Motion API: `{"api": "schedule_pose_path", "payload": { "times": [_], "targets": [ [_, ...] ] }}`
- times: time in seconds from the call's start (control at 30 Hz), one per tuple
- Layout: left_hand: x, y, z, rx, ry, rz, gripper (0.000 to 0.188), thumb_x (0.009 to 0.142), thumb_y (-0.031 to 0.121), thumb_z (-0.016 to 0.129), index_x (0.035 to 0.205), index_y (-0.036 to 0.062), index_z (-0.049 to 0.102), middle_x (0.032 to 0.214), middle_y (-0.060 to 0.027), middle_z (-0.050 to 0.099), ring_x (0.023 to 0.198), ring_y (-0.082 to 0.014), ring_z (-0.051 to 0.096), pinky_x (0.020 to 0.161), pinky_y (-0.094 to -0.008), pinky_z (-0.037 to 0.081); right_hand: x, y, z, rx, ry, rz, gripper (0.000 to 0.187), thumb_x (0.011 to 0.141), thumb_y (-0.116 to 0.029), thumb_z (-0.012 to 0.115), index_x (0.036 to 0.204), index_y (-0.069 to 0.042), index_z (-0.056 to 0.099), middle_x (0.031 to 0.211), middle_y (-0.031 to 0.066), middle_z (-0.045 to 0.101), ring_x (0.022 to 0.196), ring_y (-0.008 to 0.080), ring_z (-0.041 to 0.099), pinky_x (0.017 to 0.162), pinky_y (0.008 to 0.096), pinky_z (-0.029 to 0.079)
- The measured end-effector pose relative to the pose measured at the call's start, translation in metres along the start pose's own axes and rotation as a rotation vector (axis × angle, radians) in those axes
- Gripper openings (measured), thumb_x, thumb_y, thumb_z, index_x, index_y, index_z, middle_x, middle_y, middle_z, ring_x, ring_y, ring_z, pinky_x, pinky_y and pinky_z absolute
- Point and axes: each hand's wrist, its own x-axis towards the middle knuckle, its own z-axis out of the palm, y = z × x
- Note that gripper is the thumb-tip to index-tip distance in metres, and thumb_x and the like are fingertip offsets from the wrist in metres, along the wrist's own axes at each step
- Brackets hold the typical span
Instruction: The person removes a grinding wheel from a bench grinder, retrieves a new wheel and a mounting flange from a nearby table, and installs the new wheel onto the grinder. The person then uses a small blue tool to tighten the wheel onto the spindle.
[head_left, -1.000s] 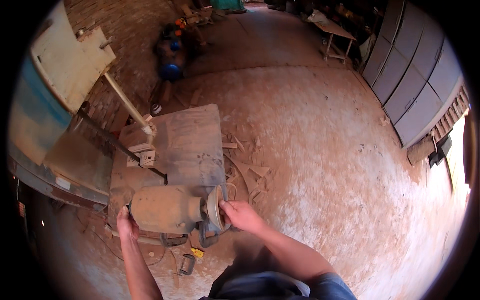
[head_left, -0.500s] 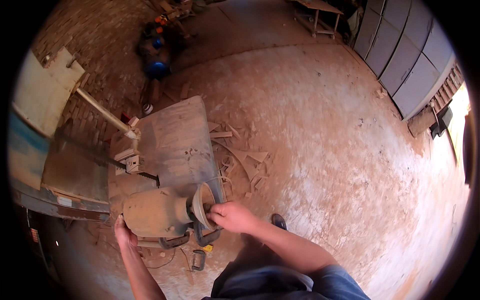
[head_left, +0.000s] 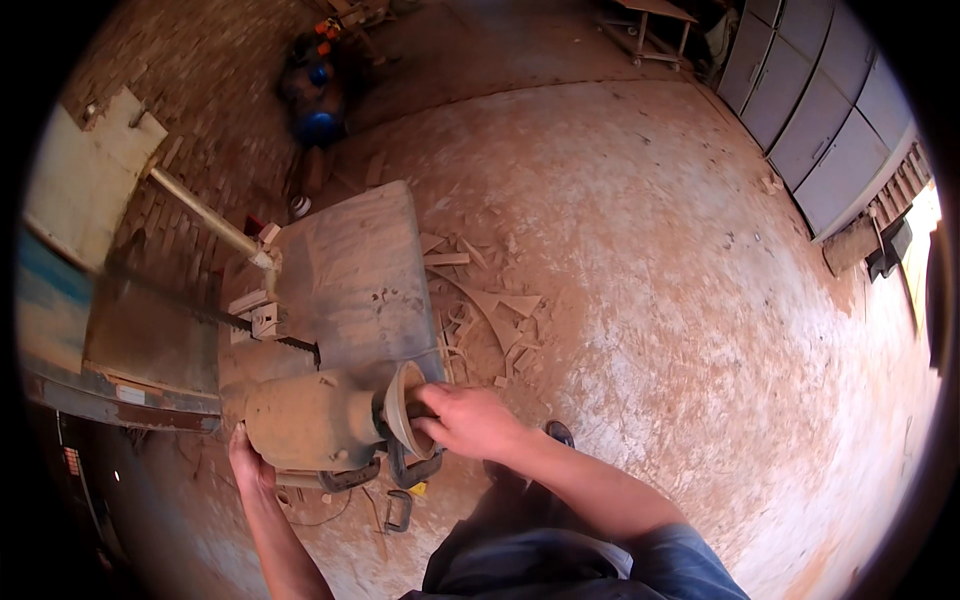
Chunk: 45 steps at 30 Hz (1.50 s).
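While my right hand (head_left: 472, 420) curls into the pale round metal wheel (head_left: 397, 415) right of the dusty brown metal cylinder (head_left: 300, 420), my left hand (head_left: 248, 463) should steady the latter, both grips' closure being unclear.

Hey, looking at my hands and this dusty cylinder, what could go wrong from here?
The dark toothed blade sits close to the dusty cylinder, so a slip might bring your left hand against it. Your right hand has its fingers at the round dish and could get pinched if that turned. Wood scraps litter the floor beside the table, possibly a trip hazard.
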Motion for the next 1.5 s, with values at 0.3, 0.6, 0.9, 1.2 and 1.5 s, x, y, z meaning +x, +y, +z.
{"api": "schedule_pose_path", "payload": {
  "times": [0.3,0.6,0.9,1.2,1.5],
  "targets": [
    [0.008,0.0,-0.004,0.02,-0.016,-0.004,0.027,0.098,0.021,0.043,0.114,0.0013,0.053,0.107,-0.0094,0.063,0.096,-0.0205,0.061,0.084,-0.0338,0.051,0.012,0.008,0.009,0.006,-0.076,0.05,0.023,0.089,-0.024,0.053,0.099,-0.003,0.055,0.089,0.0193,0.062,0.084,0.0386,0.06,0.072,0.0466,0.049],
    [0.011,-0.008,-0.008,0.06,0.124,0.052,0.023,0.097,0.02,0.045,0.103,0.0025,0.058,0.095,-0.0064,0.064,0.086,-0.0177,0.062,0.077,-0.0317,0.051,0.014,0.005,-0.003,-0.264,-0.185,-0.089,0.024,0.087,-0.024,0.055,0.095,-0.002,0.053,0.093,0.0175,0.061,0.082,0.0369,0.062,0.07,0.0457,0.051],
    [0.007,-0.016,-0.006,-0.129,0.071,0.091,0.02,0.096,0.02,0.046,0.098,0.0031,0.058,0.09,-0.0055,0.064,0.08,-0.0153,0.062,0.072,-0.0303,0.052,0.015,-0.011,0.003,0.109,-0.093,0.111,0.017,0.088,-0.013,0.05,0.095,0.001,0.059,0.082,0.0231,0.061,0.082,0.0388,0.06,0.07,0.0437,0.048],
    [0.011,0.023,0.016,0.394,0.315,-0.204,0.025,0.091,0.029,0.05,0.09,0.0055,0.057,0.061,-0.0005,0.053,0.044,-0.0106,0.046,0.036,-0.0259,0.032,0.012,0.002,0.0,-0.317,-0.102,-0.186,0.019,0.077,-0.011,0.063,0.091,-0.002,0.054,0.081,0.0137,0.06,0.074,0.0329,0.062,0.061,0.0417,0.051],
    [0.034,-0.004,-0.012,0.31,0.22,-0.011,0.019,0.091,0.024,0.048,0.086,0.0061,0.054,0.063,0.0012,0.052,0.042,-0.0095,0.044,0.034,-0.0243,0.029,0.016,0.011,-0.002,-0.458,-0.106,-0.298,0.018,0.08,-0.022,0.064,0.085,-0.006,0.059,0.078,0.0078,0.059,0.066,0.0264,0.063,0.058,0.0365,0.052]
  ]
}}
